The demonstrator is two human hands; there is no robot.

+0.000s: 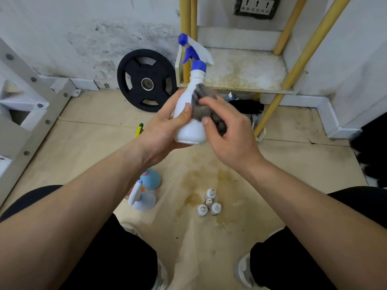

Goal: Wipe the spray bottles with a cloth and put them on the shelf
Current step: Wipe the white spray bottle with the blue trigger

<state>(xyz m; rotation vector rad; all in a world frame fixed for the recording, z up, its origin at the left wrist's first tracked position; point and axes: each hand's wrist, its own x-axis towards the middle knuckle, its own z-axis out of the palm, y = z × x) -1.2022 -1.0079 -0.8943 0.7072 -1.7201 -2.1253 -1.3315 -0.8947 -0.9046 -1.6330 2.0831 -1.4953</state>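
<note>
view: head camera, looking down over both bare forearms
left hand: grips the white spray bottle round its lower body, thumb laid across the front, fingers curled behind
right hand: fingers curled round a grey cloth, pressing it against the bottle's right side and shoulder
white spray bottle: held in the air in front of the shelf, roughly upright, leaning a little left; blue trigger head on top, nozzle pointing up-left
cloth: bunched, touching the bottle from below the neck down to the mid body; part of it hidden under the right palm
shelf: low white board, stained yellow-brown, set between yellow posts against the wall, behind the held bottle
pale blue spray bottle: standing on the floor under the left forearm, well apart from the shelf
blue cone-shaped bottle: just behind the pale blue one, top hidden by the arm
small white bottles: four in a tight cluster on the floor, right of the blue pair
floor: tan sheet with brownish stains in the middle
weight plate: black, leaning on the wall left of the shelf
white rack: perforated metal frame at the left edge
wall socket: above the shelf, top of frame
yellow-green item: on the floor by the left wrist, too small to tell
legs: black trousers at both lower sides, grey shoes on the floor
</note>
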